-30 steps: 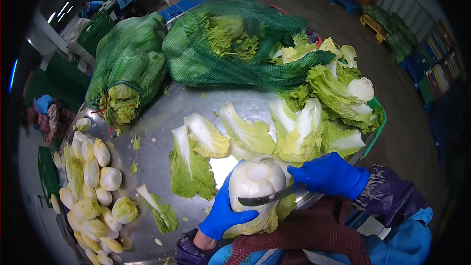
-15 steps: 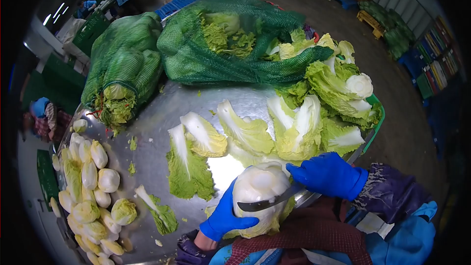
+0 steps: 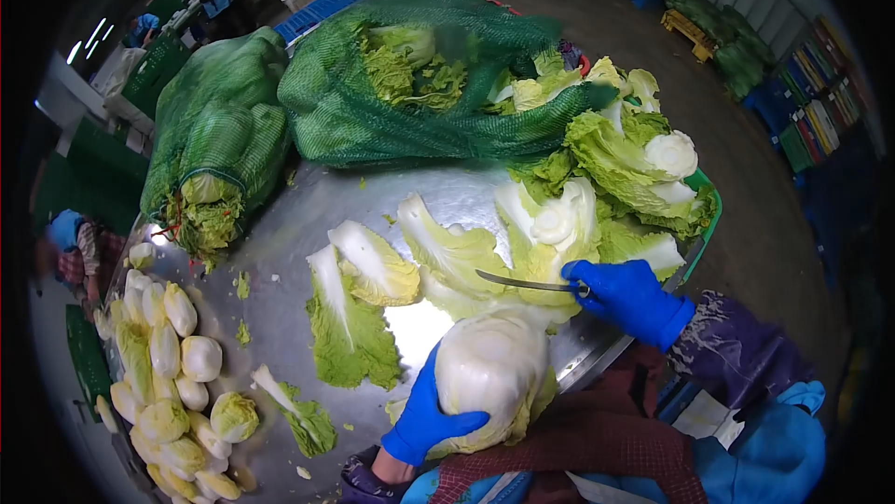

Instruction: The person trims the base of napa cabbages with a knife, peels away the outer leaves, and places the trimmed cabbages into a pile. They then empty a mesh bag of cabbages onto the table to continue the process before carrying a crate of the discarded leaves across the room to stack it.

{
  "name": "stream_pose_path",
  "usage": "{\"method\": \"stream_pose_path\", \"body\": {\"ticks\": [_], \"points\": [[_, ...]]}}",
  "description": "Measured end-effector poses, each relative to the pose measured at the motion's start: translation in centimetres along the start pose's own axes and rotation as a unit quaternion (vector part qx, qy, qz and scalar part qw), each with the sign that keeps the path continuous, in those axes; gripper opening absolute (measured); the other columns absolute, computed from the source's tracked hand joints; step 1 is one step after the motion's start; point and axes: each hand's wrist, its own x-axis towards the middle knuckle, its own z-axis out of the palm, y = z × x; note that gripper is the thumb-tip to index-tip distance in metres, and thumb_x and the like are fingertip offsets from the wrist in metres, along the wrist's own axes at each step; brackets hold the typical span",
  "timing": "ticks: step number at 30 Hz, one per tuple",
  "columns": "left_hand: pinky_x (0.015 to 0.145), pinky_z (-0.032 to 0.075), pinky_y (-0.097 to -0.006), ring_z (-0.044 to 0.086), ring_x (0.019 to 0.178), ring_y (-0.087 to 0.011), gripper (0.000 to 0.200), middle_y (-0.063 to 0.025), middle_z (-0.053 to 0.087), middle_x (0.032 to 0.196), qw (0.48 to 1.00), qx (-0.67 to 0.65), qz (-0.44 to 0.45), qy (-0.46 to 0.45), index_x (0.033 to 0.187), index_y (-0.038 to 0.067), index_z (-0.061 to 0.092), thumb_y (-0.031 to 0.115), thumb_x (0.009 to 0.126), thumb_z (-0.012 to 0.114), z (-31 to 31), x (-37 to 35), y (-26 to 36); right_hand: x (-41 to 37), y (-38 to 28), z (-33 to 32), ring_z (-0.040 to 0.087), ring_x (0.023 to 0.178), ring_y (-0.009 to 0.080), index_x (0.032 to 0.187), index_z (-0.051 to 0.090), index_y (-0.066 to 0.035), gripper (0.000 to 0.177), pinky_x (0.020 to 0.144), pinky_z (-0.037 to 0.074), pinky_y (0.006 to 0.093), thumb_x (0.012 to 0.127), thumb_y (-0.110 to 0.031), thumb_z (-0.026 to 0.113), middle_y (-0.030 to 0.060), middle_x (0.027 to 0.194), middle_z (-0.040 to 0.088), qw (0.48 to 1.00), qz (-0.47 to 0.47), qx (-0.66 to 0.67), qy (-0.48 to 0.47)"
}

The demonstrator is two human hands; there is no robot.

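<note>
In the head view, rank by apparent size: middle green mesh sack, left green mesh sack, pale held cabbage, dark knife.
1. Middle green mesh sack
2. Left green mesh sack
3. Pale round cabbage in left hand, enlarged by nearness
4. Dark curved knife in right hand

Blue-gloved hands (image 3: pixel 626 297); pale cabbage (image 3: pixel 489 369); green net sacks (image 3: pixel 410 94).

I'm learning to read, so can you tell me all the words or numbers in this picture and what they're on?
None: no word or number can be read anywhere.
The left hand on the cabbage and the right hand holding the knife: plain blue gloves, blade unmarked.
On the green net sacks: no label shows.
The coloured stacks at the right edge: too small and blurred to read.
</note>
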Motion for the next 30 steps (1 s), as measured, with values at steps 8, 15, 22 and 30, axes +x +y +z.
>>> {"method": "stream_pose_path", "body": {"ticks": [8, 15, 22, 30], "points": [[0.099, 0.032, -0.0379, 0.04, 0.119, -0.0262, 0.1, -0.0158, 0.039, 0.129, 0.992, -0.022, 0.041, 0.121, 0.133, -0.001, 0.024, 0.026, 0.055, 0.081, -0.5, 0.3, 0.2, 1.1, -5.7, 0.6, 0.06, 0.071, 0.0157, 0.121, 0.049, -0.011, 0.057, 0.066, 0.049, 0.0293, 0.073, -0.032, 0.07, 0.0093, 0.09, 0.064, 0.9, -0.011, 0.43, 0.074], [0.091, 0.043, -0.0384, 0.052, 0.108, -0.027, 0.09, -0.0152, 0.05, 0.118, 0.934, -0.286, 0.035, 0.209, 0.129, -0.002, 0.032, 0.024, 0.057, 0.078, -0.4, -0.3, 1.7, 2.1, -2.0, -1.9, 0.058, 0.088, 0.0185, 0.124, 0.047, -0.011, 0.06, 0.076, 0.047, 0.0259, 0.068, -0.013, 0.069, 0.0105, 0.114, 0.054, 0.965, 0.078, 0.226, 0.107], [0.093, 0.042, -0.039, 0.05, 0.11, -0.0266, 0.089, -0.0152, 0.049, 0.12, 0.955, -0.25, 0.029, 0.155, 0.129, 0.0, 0.032, 0.022, 0.057, 0.079, 0.7, 0.2, 1.5, 3.9, -7.3, -4.3, 0.051, 0.103, 0.0179, 0.133, 0.036, -0.008, 0.081, 0.084, 0.044, 0.0291, 0.067, -0.032, 0.077, 0.0116, 0.126, 0.047, 0.922, 0.01, 0.382, -0.066], [0.096, 0.038, -0.0382, 0.043, 0.116, -0.0266, 0.103, -0.0156, 0.037, 0.127, 0.974, -0.063, 0.094, 0.195, 0.135, 0.001, 0.018, 0.021, 0.056, 0.08, 1.0, 1.2, 0.5, 3.4, -7.7, -1.0, 0.049, 0.11, 0.0351, 0.137, 0.02, 0.0, 0.09, 0.09, 0.042, 0.036, 0.068, -0.033, 0.07, 0.0238, 0.132, 0.035, 0.931, -0.101, 0.345, 0.056]]}}
